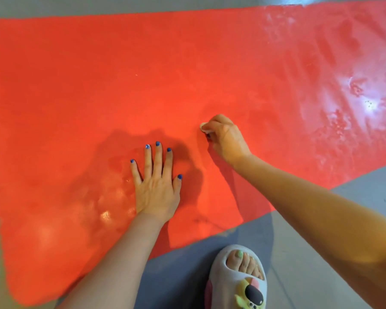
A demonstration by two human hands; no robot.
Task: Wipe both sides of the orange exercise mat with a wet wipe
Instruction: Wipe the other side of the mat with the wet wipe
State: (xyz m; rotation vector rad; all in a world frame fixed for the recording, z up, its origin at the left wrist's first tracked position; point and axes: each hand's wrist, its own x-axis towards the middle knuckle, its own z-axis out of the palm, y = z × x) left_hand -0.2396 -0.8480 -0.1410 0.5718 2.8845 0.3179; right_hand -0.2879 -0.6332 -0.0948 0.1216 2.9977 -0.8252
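The right hand [224,139] has its fingers curled around a small bunched wet wipe [204,127], pressing it down onto the orange mat [98,74]. Only a pale edge of the wipe shows, at the fingertips on the far left of the fist; the rest is hidden under the hand. Just to the left of that grip and a little nearer the person, the left hand [157,186] lies flat on the mat, palm down, fingers straight and spread, holding nothing; its nails are painted blue. The mat lies flat on a grey floor [354,197] and fills most of the view around both hands. To the right of the gripping hand and farther away, the mat's surface is glossy and streaked, with a bright glare. Nearer the person than the grip, off the mat's edge, a foot in a pale slipper [237,279] with a cartoon ornament stands on the floor.
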